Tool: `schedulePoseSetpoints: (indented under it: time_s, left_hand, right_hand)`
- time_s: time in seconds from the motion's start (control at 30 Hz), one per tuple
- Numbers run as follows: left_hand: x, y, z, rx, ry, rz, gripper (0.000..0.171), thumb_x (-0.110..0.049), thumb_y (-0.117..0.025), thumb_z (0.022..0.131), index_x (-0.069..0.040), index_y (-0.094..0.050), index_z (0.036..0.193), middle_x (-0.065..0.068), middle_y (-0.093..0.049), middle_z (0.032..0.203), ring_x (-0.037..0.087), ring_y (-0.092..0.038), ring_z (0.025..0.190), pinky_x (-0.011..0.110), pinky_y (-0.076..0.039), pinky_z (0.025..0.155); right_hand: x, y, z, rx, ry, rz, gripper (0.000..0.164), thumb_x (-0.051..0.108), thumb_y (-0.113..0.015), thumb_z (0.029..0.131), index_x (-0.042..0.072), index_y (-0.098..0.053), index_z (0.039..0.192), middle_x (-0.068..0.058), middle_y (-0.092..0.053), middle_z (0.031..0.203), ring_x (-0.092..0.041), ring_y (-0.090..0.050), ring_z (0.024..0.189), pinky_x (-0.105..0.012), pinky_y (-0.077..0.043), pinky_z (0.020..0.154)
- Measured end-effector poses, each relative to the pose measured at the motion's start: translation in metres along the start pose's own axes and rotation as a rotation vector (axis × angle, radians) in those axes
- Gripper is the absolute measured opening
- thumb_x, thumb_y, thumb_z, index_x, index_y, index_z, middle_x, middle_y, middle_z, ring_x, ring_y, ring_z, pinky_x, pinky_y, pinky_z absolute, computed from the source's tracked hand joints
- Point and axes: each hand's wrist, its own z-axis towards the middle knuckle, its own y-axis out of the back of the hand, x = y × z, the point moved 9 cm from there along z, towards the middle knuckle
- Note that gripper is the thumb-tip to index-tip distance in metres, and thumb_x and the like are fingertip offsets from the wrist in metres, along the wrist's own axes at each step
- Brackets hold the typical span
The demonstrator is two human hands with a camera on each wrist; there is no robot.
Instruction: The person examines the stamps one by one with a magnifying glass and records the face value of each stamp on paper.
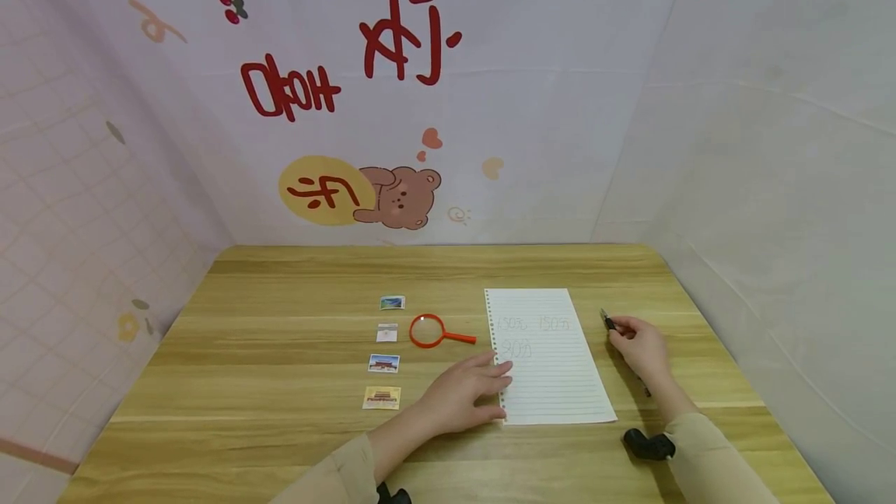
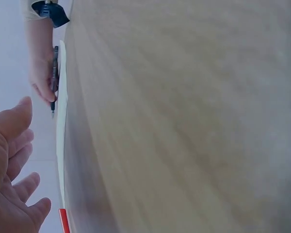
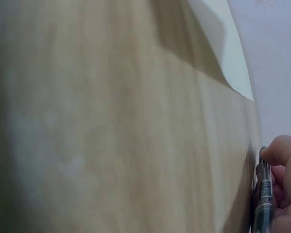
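A sheet of lined loose-leaf paper [image 1: 553,387] with several handwritten marks lies on the table, with punched holes down its left edge. My left hand [image 1: 465,395] is at that edge, fingers spread and loosely bent, with nothing held in the left wrist view. To the right of the sheet, my right hand [image 1: 642,350] pinches a dark pen [image 3: 264,204] between thumb and fingers. The pen's tip points away from me and slightly left. Beyond my left hand lies a red magnifying glass [image 1: 427,330], its handle toward the paper.
Left of the magnifying glass, several stamps stand in a column: a blue-green one [image 1: 393,302], a pale grey one [image 1: 386,333], a blue-and-red one [image 1: 383,364] and a yellow one [image 1: 381,398]. A printed cloth wall [image 1: 546,138] rises behind the wooden table [image 1: 266,379].
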Motion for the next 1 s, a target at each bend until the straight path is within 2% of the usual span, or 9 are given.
schedulePoseSetpoints:
  time_s: [0.17,0.43,0.73,0.87,1.0]
  left_hand:
    - [0.002,0.008,-0.005,-0.033,0.011,-0.028,0.051,-0.036,-0.072,0.091,-0.012,-0.063,0.135,-0.005,-0.047,0.149,0.027,-0.037,0.142,0.042,-0.033,0.113]
    - [0.004,0.011,-0.009,-0.058,0.028,-0.071,0.052,-0.037,-0.073,0.09,-0.013,-0.063,0.135,-0.007,-0.046,0.149,0.027,-0.036,0.142,0.044,-0.033,0.113]
    - [0.0,0.015,-0.014,-0.06,0.016,-0.078,0.052,-0.037,-0.072,0.09,-0.013,-0.063,0.135,-0.006,-0.046,0.149,0.027,-0.034,0.143,0.045,-0.032,0.113]
    - [-0.001,0.021,-0.02,-0.082,0.005,-0.062,0.052,-0.038,-0.071,0.091,-0.011,-0.063,0.135,-0.003,-0.05,0.146,0.024,-0.038,0.141,0.044,-0.034,0.112]
    - [0.006,0.028,-0.027,-0.12,0.023,-0.068,0.052,-0.036,-0.073,0.09,-0.01,-0.064,0.134,0.001,-0.056,0.141,0.022,-0.046,0.136,0.042,-0.037,0.111]
  right_hand:
    - [0.003,0.0,0.0,-0.006,0.045,-0.02,0.028,0.002,-0.065,0.088,-0.009,-0.068,0.114,-0.013,-0.067,0.089,-0.019,-0.057,0.073,-0.025,-0.045,0.059]
    - [0.0,0.0,0.0,-0.015,0.055,-0.015,0.028,0.003,-0.068,0.088,-0.009,-0.069,0.114,-0.014,-0.068,0.09,-0.018,-0.059,0.074,-0.024,-0.047,0.061]
    - [-0.005,0.0,-0.003,0.028,-0.024,0.074,0.036,0.012,-0.066,0.094,-0.009,-0.064,0.123,-0.02,-0.066,0.102,-0.014,-0.055,0.078,-0.023,-0.048,0.057]
    - [-0.004,0.006,-0.002,-0.002,-0.026,0.089,0.038,0.014,-0.067,0.093,-0.008,-0.064,0.124,-0.019,-0.066,0.102,-0.013,-0.054,0.079,-0.021,-0.047,0.06]
    - [0.009,0.01,-0.001,-0.029,0.026,0.079,0.036,0.014,-0.069,0.092,-0.005,-0.066,0.123,-0.014,-0.066,0.096,-0.009,-0.053,0.076,-0.02,-0.046,0.06]
